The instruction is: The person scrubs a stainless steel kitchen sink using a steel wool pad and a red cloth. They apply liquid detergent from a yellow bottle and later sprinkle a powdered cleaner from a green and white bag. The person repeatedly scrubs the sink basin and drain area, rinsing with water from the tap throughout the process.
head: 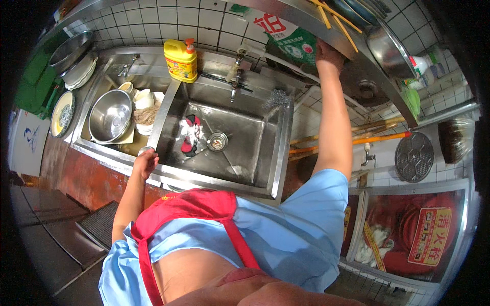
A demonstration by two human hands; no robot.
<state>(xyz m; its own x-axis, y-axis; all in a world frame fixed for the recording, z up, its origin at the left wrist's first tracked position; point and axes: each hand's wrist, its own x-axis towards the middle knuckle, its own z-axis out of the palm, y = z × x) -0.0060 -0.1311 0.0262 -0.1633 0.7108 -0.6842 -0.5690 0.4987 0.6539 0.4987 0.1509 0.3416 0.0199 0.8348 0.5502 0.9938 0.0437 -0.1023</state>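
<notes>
My right hand point(330, 56) reaches up beneath the metal shelf and grips the end of a green-and-white plastic bag point(294, 42) bearing writing. Its fingertips are partly hidden. My left hand point(147, 163) is low by the front rim of the double steel sink point(176, 174), fingers curled beside a small shiny round object point(145, 150); whether they hold it is unclear. In the right basin lies a wet-looking red-and-black cloth item point(190, 135) with white powder or foam on and around it, left of the drain strainer point(217, 142).
A steel bowl point(111, 114) and stacked dishes point(144, 111) fill the left basin. A yellow detergent jug point(180, 61) stands behind the divider. The faucet point(234, 88) overhangs the right basin, with steel wool point(277, 99) at its corner. Chopsticks point(338, 23) jut from the shelf point(298, 19).
</notes>
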